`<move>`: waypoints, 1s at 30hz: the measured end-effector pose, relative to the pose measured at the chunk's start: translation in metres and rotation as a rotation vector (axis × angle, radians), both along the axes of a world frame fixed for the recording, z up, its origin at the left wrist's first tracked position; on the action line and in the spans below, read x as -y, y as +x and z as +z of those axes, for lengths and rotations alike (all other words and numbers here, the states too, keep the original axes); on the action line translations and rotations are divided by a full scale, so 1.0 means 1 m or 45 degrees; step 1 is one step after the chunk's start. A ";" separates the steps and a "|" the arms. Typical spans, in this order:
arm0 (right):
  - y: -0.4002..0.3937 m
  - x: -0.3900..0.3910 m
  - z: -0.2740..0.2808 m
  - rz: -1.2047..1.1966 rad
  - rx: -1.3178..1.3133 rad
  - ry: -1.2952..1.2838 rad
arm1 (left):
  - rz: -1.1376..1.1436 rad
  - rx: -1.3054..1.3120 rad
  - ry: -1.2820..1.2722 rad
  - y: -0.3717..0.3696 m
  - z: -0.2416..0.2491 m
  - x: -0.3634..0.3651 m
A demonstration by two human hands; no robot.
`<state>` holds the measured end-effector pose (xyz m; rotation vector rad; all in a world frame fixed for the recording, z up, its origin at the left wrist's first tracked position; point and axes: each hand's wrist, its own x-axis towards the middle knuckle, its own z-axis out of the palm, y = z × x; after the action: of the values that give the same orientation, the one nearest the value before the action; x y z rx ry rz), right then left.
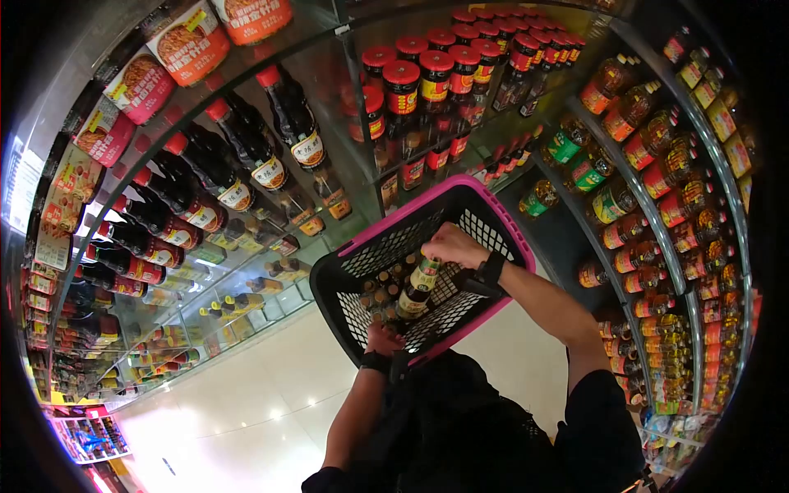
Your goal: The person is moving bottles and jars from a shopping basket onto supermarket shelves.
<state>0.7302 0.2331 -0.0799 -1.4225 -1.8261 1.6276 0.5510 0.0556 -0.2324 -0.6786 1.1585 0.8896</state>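
A black shopping basket [485, 319] with a pink rim and lattice walls is in front of my body, tilted in view. My right hand [456, 245] is closed around the neck end of a bottle [417, 292] with a green and pale label, which slants inside the basket. Several bottles with brownish caps [380, 292] stand close together beside it in the basket. My left hand [382, 338] is curled at the near left side of the basket, just inside the rim. What its fingers hold, if anything, is hidden.
Glass shelves [337, 246] with dark red-capped sauce bottles [294, 119] curve along the left. Red-lidded jars [401, 86] fill a shelf ahead. Oil bottles [620, 201] line the right shelves. Pale floor tiles [271, 394] lie below.
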 end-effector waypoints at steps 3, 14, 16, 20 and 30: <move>0.010 -0.009 0.027 -0.077 -0.180 -0.327 | -0.036 0.077 0.084 -0.001 0.025 -0.005; 0.010 0.007 -0.026 -0.448 -0.563 -0.797 | 0.173 0.361 0.416 -0.016 0.038 0.006; 0.004 0.021 -0.044 -0.496 -0.926 -0.934 | 0.156 0.335 0.380 -0.017 0.031 0.013; -0.016 0.063 -0.052 -0.812 -1.393 -0.967 | 0.177 0.327 0.325 -0.013 0.041 0.022; 0.012 0.146 -0.067 -1.570 -1.463 -0.627 | -0.089 0.423 0.655 -0.029 0.070 0.043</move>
<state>0.7423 0.0867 -0.1473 -0.9405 0.1427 1.5328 0.5217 0.0122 -0.1627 -0.3418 0.6153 0.9260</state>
